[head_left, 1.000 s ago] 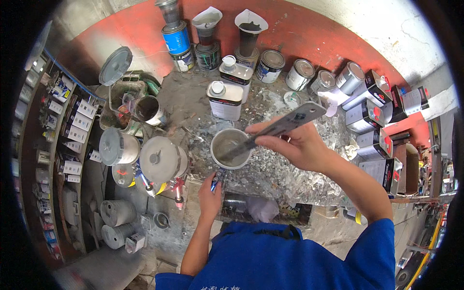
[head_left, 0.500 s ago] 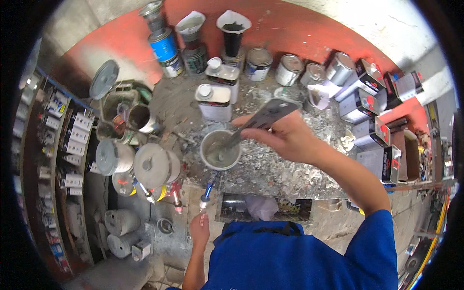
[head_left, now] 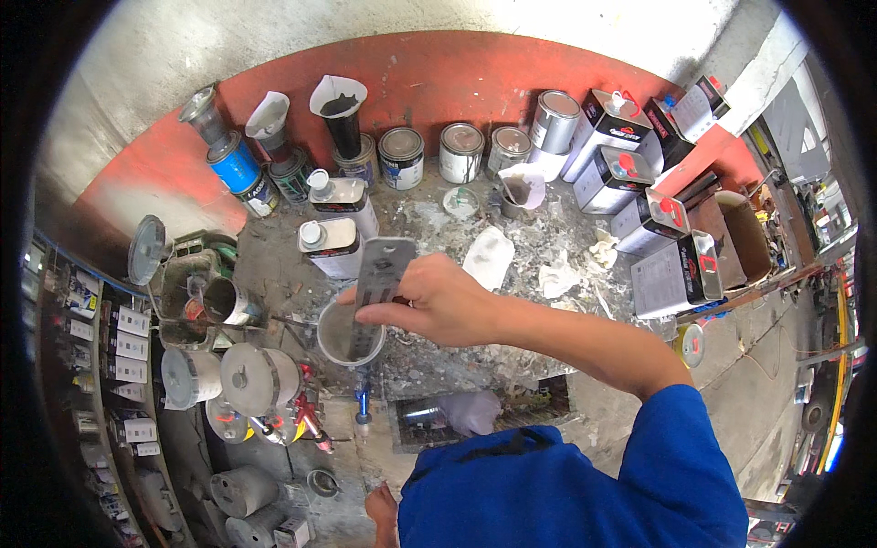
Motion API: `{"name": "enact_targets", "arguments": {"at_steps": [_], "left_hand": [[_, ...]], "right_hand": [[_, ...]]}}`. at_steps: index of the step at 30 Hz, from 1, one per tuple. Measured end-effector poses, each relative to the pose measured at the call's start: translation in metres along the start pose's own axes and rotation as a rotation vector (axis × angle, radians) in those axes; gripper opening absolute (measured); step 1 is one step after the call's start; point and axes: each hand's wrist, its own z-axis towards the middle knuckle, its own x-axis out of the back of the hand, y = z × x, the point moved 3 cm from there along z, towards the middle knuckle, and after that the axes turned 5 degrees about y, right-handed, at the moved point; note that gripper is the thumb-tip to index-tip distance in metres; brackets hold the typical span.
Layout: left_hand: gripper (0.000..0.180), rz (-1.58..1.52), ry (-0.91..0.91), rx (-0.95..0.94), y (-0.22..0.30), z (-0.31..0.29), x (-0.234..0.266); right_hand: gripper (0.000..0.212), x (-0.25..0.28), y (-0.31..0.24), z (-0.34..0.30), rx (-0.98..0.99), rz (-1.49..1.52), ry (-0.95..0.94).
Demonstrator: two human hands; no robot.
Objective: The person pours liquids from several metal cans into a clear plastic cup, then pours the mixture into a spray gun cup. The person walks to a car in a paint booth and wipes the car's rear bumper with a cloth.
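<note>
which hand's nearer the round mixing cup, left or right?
Right. The right hand is just above the cup, at its right side, gripping a flat grey strip that dips into it. The left hand is farther off, low beside the blue shirt.

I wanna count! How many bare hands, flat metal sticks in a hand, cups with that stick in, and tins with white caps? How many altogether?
Bare hands: 2 (right hand, left hand)
Flat metal stick: 1
Cup: 1
White-capped tins: 2 (front tin, back tin)
Total: 6
</note>
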Motion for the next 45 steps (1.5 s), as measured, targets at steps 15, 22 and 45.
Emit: {"name": "enact_targets", "arguments": {"at_steps": [15,22,45], "left_hand": [[0.054,-0.195,-0.011,0.031,-0.003,0.003,-0.003],[0.046,-0.504,-0.062,0.096,-0.005,0.007,-0.006],[0.05,-0.354,-0.076,-0.061,-0.012,0.012,-0.03]], "right_hand": [[0.028,0.006,0.009,-0.014,-0.062,-0.093,0.069],[0.028,0.004,0.001,-0.016,-0.016,-0.043,0.127],[0.028,0.048,-0.001,-0.02,-0.368,0.215,0.31]]}}
